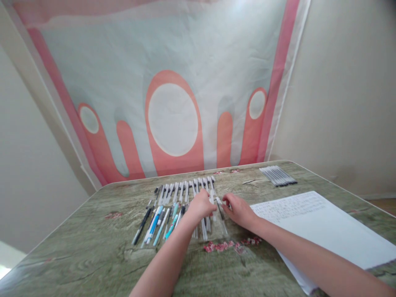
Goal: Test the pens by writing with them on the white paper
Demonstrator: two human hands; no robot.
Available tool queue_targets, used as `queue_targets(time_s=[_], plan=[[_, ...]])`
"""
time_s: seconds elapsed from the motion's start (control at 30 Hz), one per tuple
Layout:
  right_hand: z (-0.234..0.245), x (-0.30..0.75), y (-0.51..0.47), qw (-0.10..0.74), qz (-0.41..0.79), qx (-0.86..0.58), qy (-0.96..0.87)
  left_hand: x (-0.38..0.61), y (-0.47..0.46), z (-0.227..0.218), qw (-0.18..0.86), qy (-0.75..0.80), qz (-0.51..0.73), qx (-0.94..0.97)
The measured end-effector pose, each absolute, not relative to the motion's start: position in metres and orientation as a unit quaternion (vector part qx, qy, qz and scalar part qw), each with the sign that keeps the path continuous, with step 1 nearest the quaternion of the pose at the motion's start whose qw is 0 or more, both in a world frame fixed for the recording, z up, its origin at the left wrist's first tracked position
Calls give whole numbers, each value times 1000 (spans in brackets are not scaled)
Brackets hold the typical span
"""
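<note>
My left hand (201,206) is over the right part of the laid-out pens, its fingers curled and closed at the tips. What those fingertips hold, if anything, I cannot make out. Just to its right, my right hand (238,209) rests low over the table with thumb and fingers bent into a pinch. Between the two hands lies a slim clear pen (221,215) with a white top; the right fingertips are close beside it, and contact is unclear. Behind my left hand runs a row of white-capped pens (176,192). Blue, teal and black pens (154,225) lie nearer, to its left.
The wood-patterned table (80,247) has a printed strip of pink flowers (227,246). Under my right forearm lies a white paper sheet (324,231) with writing along its top. A bundle of thin dark-tipped refills (277,176) lies at the back right. A patterned cloth (185,49) hangs behind.
</note>
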State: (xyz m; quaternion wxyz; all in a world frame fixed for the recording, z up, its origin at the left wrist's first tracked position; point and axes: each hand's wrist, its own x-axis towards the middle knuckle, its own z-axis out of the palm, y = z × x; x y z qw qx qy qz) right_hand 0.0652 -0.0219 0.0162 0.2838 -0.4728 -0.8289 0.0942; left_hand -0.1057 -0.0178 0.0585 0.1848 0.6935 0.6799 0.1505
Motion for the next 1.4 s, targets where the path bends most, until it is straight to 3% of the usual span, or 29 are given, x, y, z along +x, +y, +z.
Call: queue_targets(time_s=[0.17, 0.33, 0.57, 0.83, 1.0, 1.13, 1.4], plan=[[20, 53, -47, 189, 154, -487, -838, -122, -3, 67, 180, 680, 190, 685], [26, 54, -54, 133, 111, -505, -846, -126, 1, 70, 216, 639, 248, 696], [32, 64, -52, 61, 67, -512, -854, -121, 3, 66, 345, 577, 360, 647], [31, 70, -45, 73, 79, -518, -849, -120, 12, 58, 519, 492, 550, 431], [50, 75, -37, 141, 91, -517, -839, -123, 17, 54, 561, 445, 625, 311], [64, 76, -35, 185, 72, -484, -852, -123, 18, 51, 586, 415, 638, 278], [65, 77, -36, 187, 78, -468, -860, -117, 13, 55, 608, 403, 627, 273]])
